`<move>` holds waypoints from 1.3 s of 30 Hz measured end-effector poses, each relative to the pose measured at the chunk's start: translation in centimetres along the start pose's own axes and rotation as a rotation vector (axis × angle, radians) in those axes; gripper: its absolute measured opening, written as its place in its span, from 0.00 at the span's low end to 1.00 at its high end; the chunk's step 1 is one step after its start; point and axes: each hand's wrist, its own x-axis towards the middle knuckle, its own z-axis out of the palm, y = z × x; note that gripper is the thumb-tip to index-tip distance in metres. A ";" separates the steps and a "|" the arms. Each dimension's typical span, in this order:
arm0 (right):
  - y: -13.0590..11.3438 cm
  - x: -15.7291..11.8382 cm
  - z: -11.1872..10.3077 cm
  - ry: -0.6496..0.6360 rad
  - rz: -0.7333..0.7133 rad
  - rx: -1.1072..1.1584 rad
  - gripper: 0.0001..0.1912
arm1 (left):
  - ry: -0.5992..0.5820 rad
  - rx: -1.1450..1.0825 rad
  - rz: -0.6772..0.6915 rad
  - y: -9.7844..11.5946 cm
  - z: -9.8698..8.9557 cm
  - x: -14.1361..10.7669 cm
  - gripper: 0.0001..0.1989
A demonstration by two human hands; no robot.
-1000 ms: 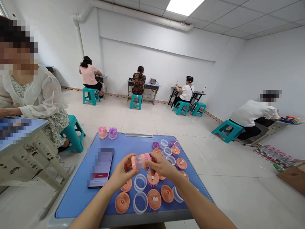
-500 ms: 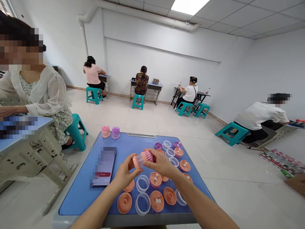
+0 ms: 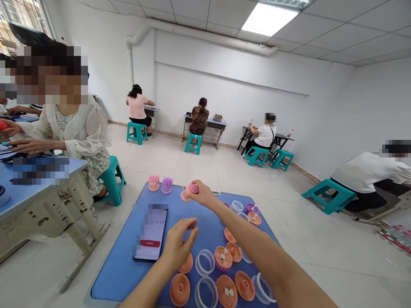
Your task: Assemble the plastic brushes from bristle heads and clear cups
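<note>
My right hand [image 3: 199, 192] is at the far edge of the blue table top [image 3: 111, 291], shut around a brush with pink bristles and an orange base [image 3: 191, 191]. Just left of it stand a pink-bristled brush [image 3: 154, 183] and a purple-bristled one [image 3: 167, 185]. My left hand [image 3: 179, 244] hangs open and empty beside a phone [image 3: 150, 234] lying on the table. Below my hands lie orange round brush backs [image 3: 180, 289] and clear plastic rings [image 3: 205, 262]. My right forearm hides several parts.
A seated person in a white blouse [image 3: 81, 130] works at a blue desk [image 3: 41, 184] on the left, beside a teal stool [image 3: 111, 179]. Another person [image 3: 369, 175] leans forward at the right. Several more people sit at tables along the far wall.
My hands have come apart. The right hand has carried the brush forward to the far table edge, and the left hand has let go and dropped back, open.
</note>
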 end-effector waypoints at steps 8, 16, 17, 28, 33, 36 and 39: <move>0.6 4.8 4.0 -0.048 -0.022 -0.122 0.26 | 0.055 0.075 0.147 0.3 0.0 -0.2 0.10; 1.2 5.3 5.7 -0.045 -0.031 -0.121 0.32 | 0.081 0.103 0.189 0.5 -0.1 -0.1 0.10; 1.2 5.2 5.7 -0.035 -0.034 -0.113 0.32 | 0.087 0.108 0.187 0.4 -0.1 0.0 0.10; 1.2 -4.4 -4.6 0.081 -0.019 0.025 0.13 | 0.109 0.161 0.102 -2.1 0.1 0.8 0.11; 2.5 -12.3 -10.2 0.216 0.029 0.081 0.10 | 0.060 0.221 0.083 -2.1 0.4 1.0 0.13; 3.3 -17.2 -11.4 0.277 0.069 0.165 0.09 | 0.043 0.246 0.073 -1.8 0.4 1.2 0.14; 4.0 -21.9 -11.2 0.275 0.105 0.178 0.09 | 0.057 0.243 0.043 -1.3 0.3 0.9 0.14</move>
